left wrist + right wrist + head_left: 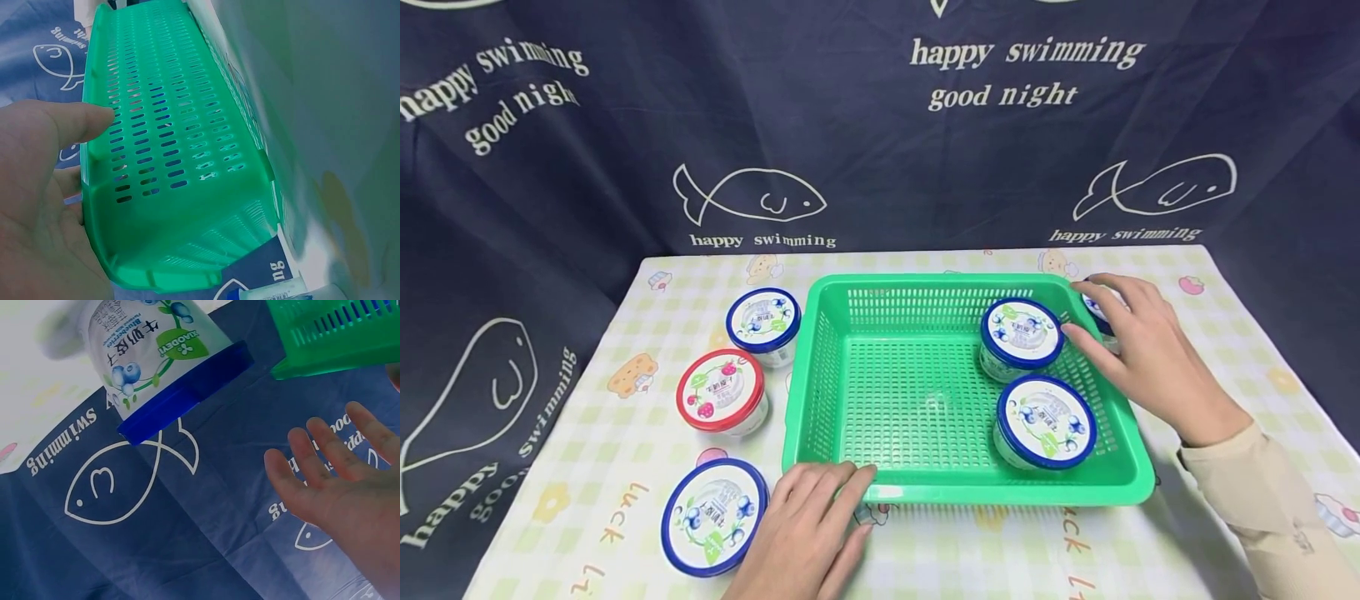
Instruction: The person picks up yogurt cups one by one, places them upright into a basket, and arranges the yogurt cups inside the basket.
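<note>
A green plastic basket [917,492] holds two blue-lidded cups, a rear one [1022,333] and a front one [1047,422], along its right side. My left hand [808,525] grips the basket's near rim by the left corner; the left wrist view has the thumb [94,119] against the outer wall and the fingers past the rim. Over the basket's right edge my right hand [1138,350] hovers with fingers spread, holding nothing. Partly hidden behind it stands another blue-lidded cup [1093,310], whose printed side [156,356] shows blueberries in the right wrist view, apart from the fingertips.
Left of the basket stand a blue-lidded cup [763,321] at the back, a red-lidded cup [721,392] in the middle and another blue-lidded cup [715,517] close by my left hand. A checked cloth [625,442] covers the table; a dark printed curtain [880,125] hangs behind.
</note>
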A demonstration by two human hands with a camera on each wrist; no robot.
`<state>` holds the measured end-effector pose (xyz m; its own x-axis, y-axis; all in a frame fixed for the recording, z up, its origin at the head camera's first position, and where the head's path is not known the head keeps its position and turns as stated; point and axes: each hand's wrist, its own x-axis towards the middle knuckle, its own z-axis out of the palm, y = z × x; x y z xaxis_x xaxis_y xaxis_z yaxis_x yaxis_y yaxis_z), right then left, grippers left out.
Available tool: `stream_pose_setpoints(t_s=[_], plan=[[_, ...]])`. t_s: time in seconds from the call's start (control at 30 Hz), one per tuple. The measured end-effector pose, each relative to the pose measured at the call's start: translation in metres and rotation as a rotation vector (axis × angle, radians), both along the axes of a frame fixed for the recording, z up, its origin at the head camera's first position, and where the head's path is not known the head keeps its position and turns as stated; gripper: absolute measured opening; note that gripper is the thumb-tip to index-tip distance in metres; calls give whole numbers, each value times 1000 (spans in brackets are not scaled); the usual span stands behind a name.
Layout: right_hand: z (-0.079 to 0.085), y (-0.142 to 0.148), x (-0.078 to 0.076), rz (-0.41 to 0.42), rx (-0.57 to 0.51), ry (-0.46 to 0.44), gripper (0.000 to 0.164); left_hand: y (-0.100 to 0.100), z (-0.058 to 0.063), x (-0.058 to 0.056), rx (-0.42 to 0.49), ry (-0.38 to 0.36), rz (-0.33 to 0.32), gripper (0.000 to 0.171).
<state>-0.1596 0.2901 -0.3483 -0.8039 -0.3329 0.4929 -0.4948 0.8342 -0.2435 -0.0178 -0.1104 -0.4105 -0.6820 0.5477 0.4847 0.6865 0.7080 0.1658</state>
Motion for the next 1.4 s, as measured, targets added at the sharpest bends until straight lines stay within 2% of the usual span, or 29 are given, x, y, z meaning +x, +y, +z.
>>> stream_pose_setpoints(t_s=[0.6, 0.93, 1.4], plan=[[-10, 16, -9, -31, 4, -50, 55, 0, -1, 1, -17, -9, 7, 45], [-2, 29, -17, -75, -11, -26, 45, -1, -1, 1, -19, -12, 3, 46], [-3, 40, -25, -110, 22, -59, 46, -1, -1, 0, -14, -10, 4, 45]])
